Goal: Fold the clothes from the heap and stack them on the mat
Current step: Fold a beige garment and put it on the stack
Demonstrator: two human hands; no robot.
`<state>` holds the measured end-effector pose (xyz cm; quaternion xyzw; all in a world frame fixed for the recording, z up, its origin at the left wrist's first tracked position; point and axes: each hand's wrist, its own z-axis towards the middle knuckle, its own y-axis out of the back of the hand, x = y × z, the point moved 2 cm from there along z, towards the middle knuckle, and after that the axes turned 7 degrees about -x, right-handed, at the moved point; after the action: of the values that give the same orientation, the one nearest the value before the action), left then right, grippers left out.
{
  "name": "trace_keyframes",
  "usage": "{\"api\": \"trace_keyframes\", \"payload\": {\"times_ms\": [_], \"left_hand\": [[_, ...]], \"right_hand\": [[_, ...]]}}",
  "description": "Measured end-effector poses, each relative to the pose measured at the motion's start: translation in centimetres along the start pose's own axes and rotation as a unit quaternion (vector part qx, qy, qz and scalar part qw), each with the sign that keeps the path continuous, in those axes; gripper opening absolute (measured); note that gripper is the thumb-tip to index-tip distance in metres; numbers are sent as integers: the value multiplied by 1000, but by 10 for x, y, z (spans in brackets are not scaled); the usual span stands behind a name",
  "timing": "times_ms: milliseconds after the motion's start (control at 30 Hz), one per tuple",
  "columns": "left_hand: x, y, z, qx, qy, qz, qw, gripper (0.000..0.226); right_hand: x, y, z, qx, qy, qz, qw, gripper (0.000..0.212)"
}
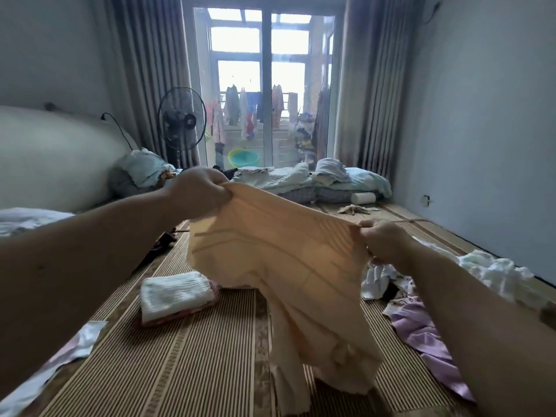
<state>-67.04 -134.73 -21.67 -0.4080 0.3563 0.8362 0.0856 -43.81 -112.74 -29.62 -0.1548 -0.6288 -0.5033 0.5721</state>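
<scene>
A person holds up a peach garment [279, 266] between two bare hands, seen from above. The left hand [200, 194] is curled round one upper corner, bunching the cloth in its fist. The right hand [382, 242], lower and nearer, pinches the opposite upper edge, and a thin strap runs out past its fingers. The cloth is stretched between both hands and hangs down, its lower end touching the striped woven mat [195, 356] on the floor. Below the left hand, a folded white piece tops a small stack [176, 294] on the mat. Below and beyond the right hand lies the heap [415, 323] of loose white and lilac clothes. Far beyond both hands are rumpled bedding [331, 179], a standing fan [180, 118] and a glass door.
</scene>
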Motion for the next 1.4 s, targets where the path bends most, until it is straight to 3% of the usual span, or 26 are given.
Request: {"api": "trace_keyframes", "payload": {"times_ms": [167, 300, 367, 433, 467, 500, 600, 633, 767, 833, 933, 1000, 1100, 1133, 1200, 1267, 1300, 1367, 1400], "left_hand": [[16, -14, -7, 0, 110, -25, 994, 15], [31, -68, -58, 10, 75, 77, 994, 92], [38, -105, -105, 60, 81, 28, 995, 122], [53, -146, -151, 134, 125, -12, 983, 138], [64, -166, -171, 155, 149, -13, 977, 133], [72, -183, -186, 159, 160, 0, 974, 115], [87, -210, -209, 102, 170, -9, 980, 25], [90, -211, -208, 90, 190, -42, 977, 11], [90, -183, -187, 24, 197, -164, 966, 16], [84, -161, -167, -18, 165, -164, 972, 14], [70, -136, -136, -27, 102, -110, 988, 13], [56, -127, -117, -10, 49, -51, 997, 9], [31, -125, -94, 43, -13, 86, 995, 19], [22, -124, -88, 55, -35, 120, 991, 19], [5, -121, -79, 62, -86, 164, 981, 19], [-10, -114, -73, 53, -143, 205, 967, 22], [-17, -109, -70, 35, -180, 244, 952, 22], [-28, -101, -64, 6, -228, 303, 925, 21], [-32, -98, -61, 13, -212, 304, 929, 20]], "right_hand": [[29, -18, -13, -17, -17, 89, 996, 14], [60, -32, -11, -60, -21, 188, 980, 28], [71, -34, -9, -74, -18, 189, 979, 26], [77, -32, -7, -86, -30, 179, 980, 19], [79, -32, -7, -90, -34, 176, 980, 15], [82, -32, -7, -97, -37, 186, 977, 14], [82, -29, -2, -134, -49, 240, 960, 29], [78, -26, 1, -149, -46, 220, 963, 33], [39, 1, 7, -210, -52, 105, 971, 34], [14, 7, 0, -175, -72, 81, 979, 31], [-10, -5, -24, -45, -90, -29, 994, 27], [-11, -26, -47, 100, -71, -118, 985, 37], [2, -68, -81, 236, 5, -100, 966, 51], [5, -80, -87, 224, 49, -96, 969, 44], [12, -88, -88, 94, 118, -150, 977, 19], [17, -80, -83, -57, 128, -175, 974, 30], [20, -76, -81, -92, 130, -163, 974, 38], [31, -72, -81, -59, 144, -153, 976, 42], [37, -74, -82, -32, 156, -160, 974, 35]]}}
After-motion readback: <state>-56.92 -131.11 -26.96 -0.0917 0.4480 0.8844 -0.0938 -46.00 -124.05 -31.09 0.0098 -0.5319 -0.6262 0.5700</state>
